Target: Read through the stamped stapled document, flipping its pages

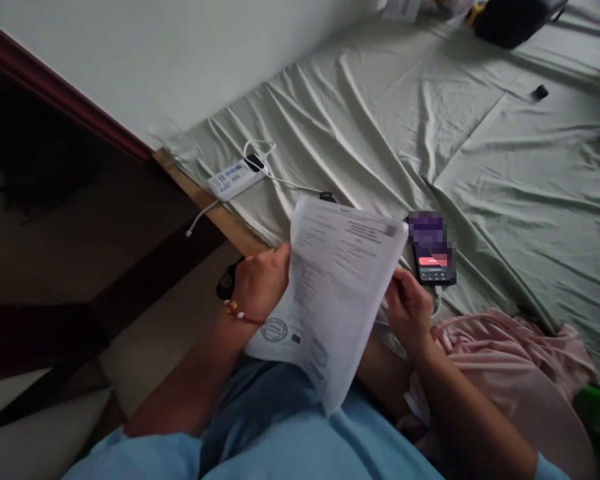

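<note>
A sheaf of printed paper sheets (340, 273) is held upright and tilted in front of my body, with small text and round stamps on it. My left hand (263, 280), wearing a beaded red bracelet (237, 310), is closed on the left edge of the sheets. On the opposite edge my right hand (409, 303) pinches the paper, its fingertips partly behind it. Just beyond that hand lies a phone (433, 250) with a lit screen, a white cable plugged into its lower end.
A pale green sheet (360, 113) with creases covers the bed. On it are a white box-like device (237, 179) with a cable and, farther off, a black bag (515, 20) and a small dark object (541, 92). Pink cloth (510, 353) lies at the right.
</note>
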The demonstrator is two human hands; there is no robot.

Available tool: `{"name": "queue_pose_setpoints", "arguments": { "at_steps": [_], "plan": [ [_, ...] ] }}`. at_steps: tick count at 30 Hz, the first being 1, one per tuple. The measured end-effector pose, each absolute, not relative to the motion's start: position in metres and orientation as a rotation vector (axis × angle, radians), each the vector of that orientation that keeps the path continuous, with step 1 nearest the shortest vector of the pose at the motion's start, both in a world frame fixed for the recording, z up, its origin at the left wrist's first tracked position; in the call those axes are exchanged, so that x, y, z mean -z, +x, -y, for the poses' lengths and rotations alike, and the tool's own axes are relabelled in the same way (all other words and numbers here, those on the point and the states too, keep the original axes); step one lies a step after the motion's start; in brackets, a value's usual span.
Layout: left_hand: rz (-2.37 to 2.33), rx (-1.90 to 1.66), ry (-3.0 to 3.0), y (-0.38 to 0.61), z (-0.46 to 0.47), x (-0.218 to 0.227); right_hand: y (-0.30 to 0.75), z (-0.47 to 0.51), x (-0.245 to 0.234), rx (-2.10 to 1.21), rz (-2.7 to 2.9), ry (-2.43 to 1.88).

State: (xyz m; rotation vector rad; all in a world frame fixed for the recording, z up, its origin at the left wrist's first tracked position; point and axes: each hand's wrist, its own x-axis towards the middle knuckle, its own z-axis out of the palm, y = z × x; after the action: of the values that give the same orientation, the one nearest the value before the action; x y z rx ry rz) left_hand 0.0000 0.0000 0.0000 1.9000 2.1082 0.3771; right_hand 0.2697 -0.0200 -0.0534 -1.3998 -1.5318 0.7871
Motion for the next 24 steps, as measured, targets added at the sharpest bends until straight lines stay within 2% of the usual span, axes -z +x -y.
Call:
{"name": "queue_pose_setpoints", "arguments": {
  "at_steps": [3,10,17,21,24],
  "plan": [
    [-2.122,-0.265,1.993,-0.011,-0.002,-0.006,0.271,0.02,0.056,-0.908,1.32,-1.42],
    [-1.852,-0.902,1.726,-0.032,0.029,-0.007,0.27,0.018,0.056,-0.832,1.418,-1.353],
    [-1.513,-1.31,1.079,-0.027,0.043,0.03,0.265,0.019,0.059,-1.368,1.289,-1.147],
    [-1.52,-1.333,1.004,-0.014,0.03,0.058,0.268,0.018,0.058,-1.536,1.145,-1.21],
    [-1.684,-1.276,1.148,-0.006,0.025,0.067,0.27,0.016,0.06,-1.466,1.207,-1.343]
  ]
}}
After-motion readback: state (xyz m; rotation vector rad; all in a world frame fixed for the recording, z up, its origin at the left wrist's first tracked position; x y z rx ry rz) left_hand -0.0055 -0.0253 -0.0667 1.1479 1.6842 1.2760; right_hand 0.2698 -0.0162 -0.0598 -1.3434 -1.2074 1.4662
